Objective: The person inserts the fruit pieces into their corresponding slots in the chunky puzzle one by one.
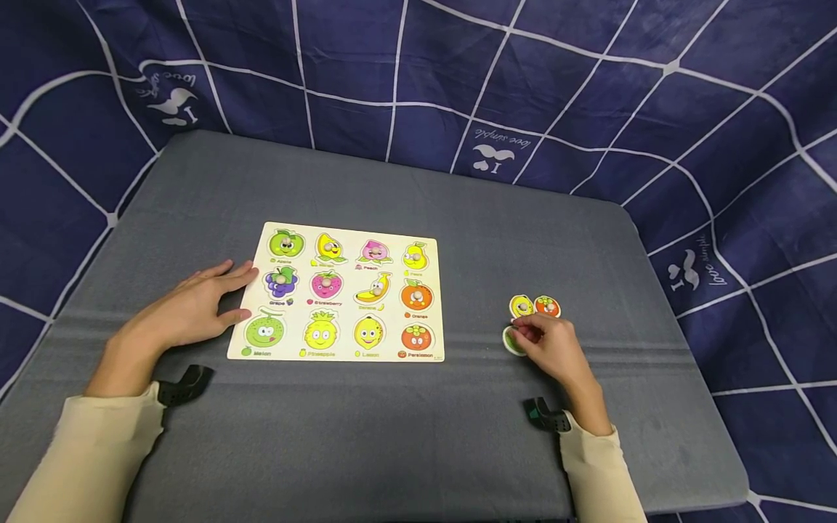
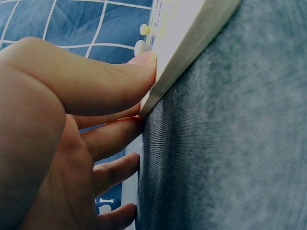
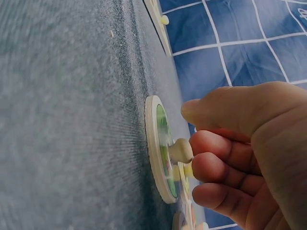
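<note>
A cream wooden fruit puzzle board [image 1: 340,287] lies flat, several of its fruits bearing small knobs. My left hand [image 1: 196,305] rests at the board's left side with fingers spread; in the left wrist view its thumb [image 2: 129,79] touches the board's edge. Over on the right, my right hand [image 1: 556,349] is close above a round green puzzle piece [image 1: 513,341]. The right wrist view shows that piece's wooden knob [image 3: 181,151] just in front of the loosely bent fingertips, the thumb raised apart from it.
Beyond the right hand lie a yellow fruit piece [image 1: 521,305] and an orange-red fruit piece [image 1: 548,306]. Everything is on a grey cloth-covered table [image 1: 392,436]. Blue curtains [image 1: 445,65] with white lines hang along its back and sides.
</note>
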